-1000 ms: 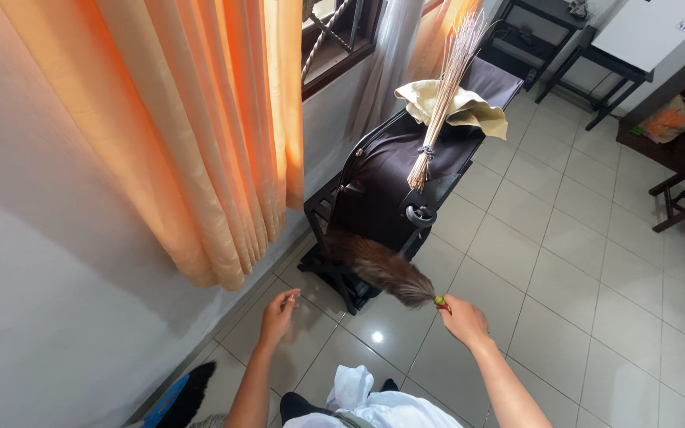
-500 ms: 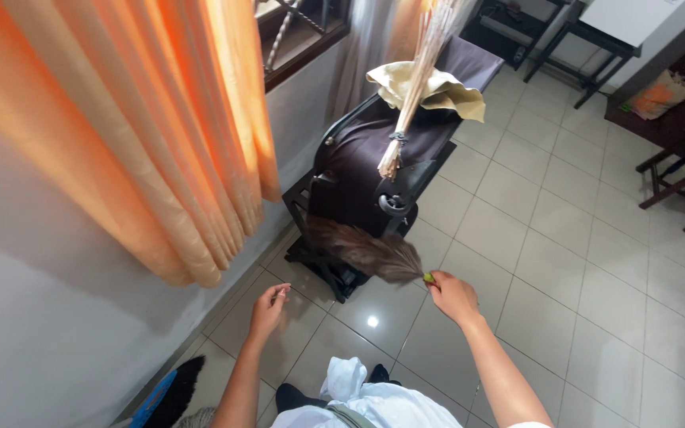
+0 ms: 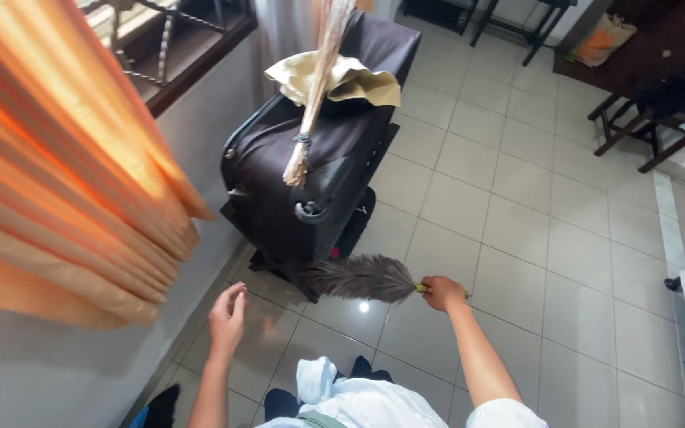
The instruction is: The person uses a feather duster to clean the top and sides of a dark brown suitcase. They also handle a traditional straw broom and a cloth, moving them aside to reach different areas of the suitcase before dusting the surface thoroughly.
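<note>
Right hand (image 3: 442, 293) is a closed fist around the handle of a grey feather duster (image 3: 358, 278), whose plumes lie just beside the foot of the dark suitcase (image 3: 311, 170). Left hand (image 3: 227, 319) hangs open, fingers loosely spread, near the suitcase on its wall side, touching nothing.

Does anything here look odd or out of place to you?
Yes. A dark suitcase lies tipped on its side by the wall, wheel facing out, with a crumpled beige cloth dumped on top and a straw broom leaning across it.
</note>
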